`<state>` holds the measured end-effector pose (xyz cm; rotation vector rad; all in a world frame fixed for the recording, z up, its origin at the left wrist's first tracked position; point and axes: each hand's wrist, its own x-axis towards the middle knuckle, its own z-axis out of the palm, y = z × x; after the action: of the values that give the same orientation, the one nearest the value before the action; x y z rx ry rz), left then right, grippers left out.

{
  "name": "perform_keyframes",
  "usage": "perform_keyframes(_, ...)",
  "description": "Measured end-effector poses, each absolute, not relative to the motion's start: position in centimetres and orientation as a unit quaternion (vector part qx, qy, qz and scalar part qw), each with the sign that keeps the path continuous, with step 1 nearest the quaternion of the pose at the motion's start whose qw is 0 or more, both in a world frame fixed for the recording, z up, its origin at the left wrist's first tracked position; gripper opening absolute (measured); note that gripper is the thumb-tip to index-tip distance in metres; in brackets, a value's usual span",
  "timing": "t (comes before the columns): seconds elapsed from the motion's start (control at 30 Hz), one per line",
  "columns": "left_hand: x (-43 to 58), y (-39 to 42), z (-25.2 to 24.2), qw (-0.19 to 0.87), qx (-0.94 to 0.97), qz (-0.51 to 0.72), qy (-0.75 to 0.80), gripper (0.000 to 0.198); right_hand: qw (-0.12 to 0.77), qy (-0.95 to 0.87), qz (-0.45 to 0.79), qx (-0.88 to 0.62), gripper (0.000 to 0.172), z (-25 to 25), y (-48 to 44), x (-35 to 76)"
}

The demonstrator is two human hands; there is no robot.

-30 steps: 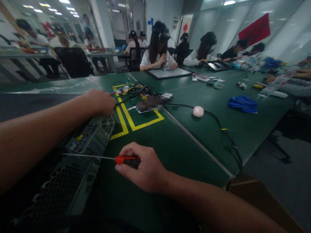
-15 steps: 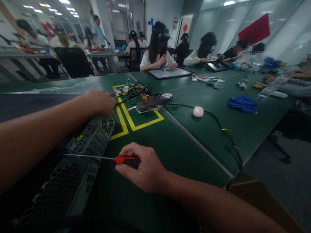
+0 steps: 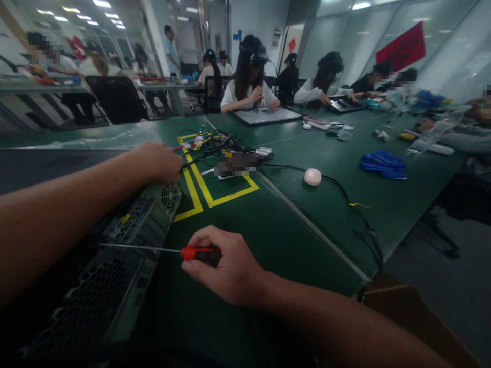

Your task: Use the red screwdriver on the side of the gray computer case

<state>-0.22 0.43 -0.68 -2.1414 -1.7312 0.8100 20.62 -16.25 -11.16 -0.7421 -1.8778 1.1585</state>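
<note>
A grey metal computer case (image 3: 134, 286) with honeycomb vents and a round fan grille lies at the lower left. My left hand (image 3: 161, 162) is curled over its far upper corner, with the fingertips hidden. Closed around the orange-and-black handle of a screwdriver (image 3: 199, 254), my right hand (image 3: 236, 266) is to the right of the case, above the green table. The screwdriver's long thin shaft points left, across the case's rear edge. Its tip is lost in the dark beneath my left forearm.
Tangled cables (image 3: 226, 143) lie beyond my hands by yellow tape (image 3: 233, 198) on the green table (image 3: 299, 240). Farther right are a pale rounded object (image 3: 312, 177), a black cable (image 3: 345, 191) and a blue bundle (image 3: 382, 164). People work at the table's far side.
Both my hands and the screwdriver stay almost exactly where they were. In the background, a standing person has shifted right, and a seated co-worker's hands have moved at a dark panel.
</note>
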Motion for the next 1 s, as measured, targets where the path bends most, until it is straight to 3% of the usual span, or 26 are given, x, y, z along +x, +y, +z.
perform_keyframes(0.83, -0.14, 0.38, -0.66, 0.136, -0.740, 0.281, -0.596, 0.048, 0.402, -0.739, 0.460, -0.284, 0.019, -11.01, -16.24, 20.59)
perform_keyframes(1.0, -0.27, 0.46, -0.79, 0.135, -0.741, 0.277, -0.597, 0.050, 0.404, -0.761, 0.412, -0.296, 0.021, -11.11, -16.16, 20.63)
